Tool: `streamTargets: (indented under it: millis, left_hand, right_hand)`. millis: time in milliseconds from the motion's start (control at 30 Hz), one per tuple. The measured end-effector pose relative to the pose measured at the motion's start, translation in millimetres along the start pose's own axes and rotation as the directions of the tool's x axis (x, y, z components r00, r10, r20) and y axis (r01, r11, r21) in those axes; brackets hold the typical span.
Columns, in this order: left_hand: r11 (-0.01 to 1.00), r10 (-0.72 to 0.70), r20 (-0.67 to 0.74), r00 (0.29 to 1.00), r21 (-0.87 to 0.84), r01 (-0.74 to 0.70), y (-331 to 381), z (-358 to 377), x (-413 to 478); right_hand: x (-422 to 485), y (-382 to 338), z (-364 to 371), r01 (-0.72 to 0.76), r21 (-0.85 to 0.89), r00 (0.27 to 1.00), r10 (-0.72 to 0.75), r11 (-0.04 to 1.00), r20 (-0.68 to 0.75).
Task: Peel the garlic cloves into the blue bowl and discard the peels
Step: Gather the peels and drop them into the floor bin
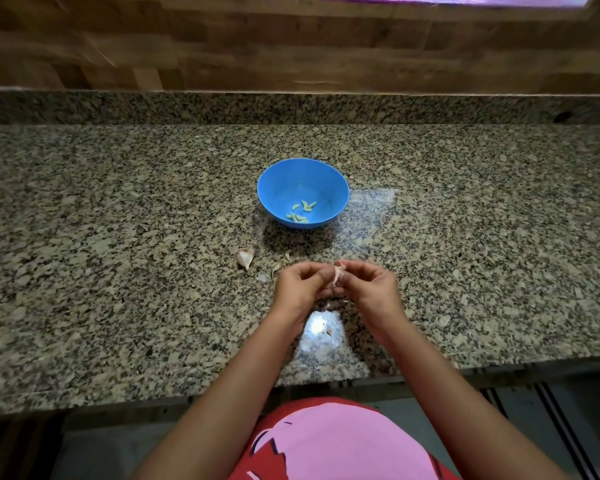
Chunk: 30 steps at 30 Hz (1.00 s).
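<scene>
Looking down on a speckled granite desk (118, 202), backed by wood panelling (291, 46). Working low and close to the body, just above the near part of the desk, probably letting loose skin drop there rather than into the bowl. Pinching one garlic clove (337, 271) with the left grip (298, 285) and the right grip (371, 289) at once, both clamped on it, fingers curled inward and meeting in the middle. Seemingly steadying with one side and picking at the papery skin with the other, though not telling which from here, with the fingertips bunched so tightly. Showing a pale flap of skin poking up between the two grips.

Spotting the blue bowl (278, 188) well ahead of both grips, upright, already holding a few peeled cloves (300, 212) at its bottom. Placing it there looks sensible: one short forward reach for dropping the clove in once bare. Noting another unpeeled clove (245, 257) ahead and to the left of the left grip, between grip and bowl, touching neither. Catching peel scraps (280, 263) just ahead of the left grip, and one more scrap (329, 332) nearer the body, beside a bright glare patch. Judging the job partway through, with the peels not yet discarded.
</scene>
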<state>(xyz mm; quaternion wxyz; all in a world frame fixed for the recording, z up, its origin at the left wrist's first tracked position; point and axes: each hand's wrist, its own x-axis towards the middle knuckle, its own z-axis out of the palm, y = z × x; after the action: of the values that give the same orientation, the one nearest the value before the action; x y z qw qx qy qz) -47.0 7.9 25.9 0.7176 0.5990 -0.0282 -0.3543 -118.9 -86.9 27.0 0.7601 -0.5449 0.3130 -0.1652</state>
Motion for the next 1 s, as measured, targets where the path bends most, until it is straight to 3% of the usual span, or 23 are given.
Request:
streamTargets:
  millis: [100,200,367,433,533,600,700,900,1000]
  left_hand:
    - [0.999,0.049,-0.059,0.997,0.014,-0.048,-1.7,2.4,0.7]
    - [0.975,0.101,-0.153,0.983,0.214,-0.067,-7.8,4.8,4.2]
    - [0.997,-0.017,-0.045,0.999,0.070,0.020,-4.3,-0.4,4.8]
    - [0.977,0.029,-0.047,0.998,0.213,-0.018,-4.8,-1.3,5.6]
    - [0.817,0.194,-0.050,0.980,0.561,-0.133,-5.2,2.4,5.3]
    - [0.714,0.285,-0.023,0.958,0.672,-0.197,-5.5,5.0,4.5]
    - [0.641,0.342,0.005,0.940,0.730,-0.237,-7.0,5.6,5.6]
    - [0.621,0.389,-0.035,0.920,0.748,-0.234,2.3,-4.7,18.4]
    - [0.500,0.367,0.040,0.929,0.834,-0.233,-1.8,-11.0,19.6]
  right_hand:
    - [-2.9,1.4,3.6,0.056,-0.023,0.998,-0.057,0.998,-0.013]
    - [-2.6,4.0,10.6,0.058,-0.005,0.998,-0.058,0.998,-0.040]
    - [2.5,-5.1,2.3,-0.141,0.112,0.986,0.129,0.984,0.105]
    - [3.1,-9.5,-3.0,-0.219,0.147,0.968,0.196,0.964,0.158]
    - [2.1,-8.4,-0.2,-0.254,0.227,0.964,0.229,0.940,0.132]
    - [2.3,-6.8,4.9,-0.240,0.279,0.971,0.228,0.930,0.078]
    - [4.1,-10.3,7.3,-0.273,0.307,0.962,0.264,0.912,0.071]
    - [5.5,-11.2,-5.1,-0.349,0.168,0.936,0.333,0.922,0.117]
    - [8.5,-9.4,-11.6,-0.311,0.175,0.950,0.299,0.934,0.093]
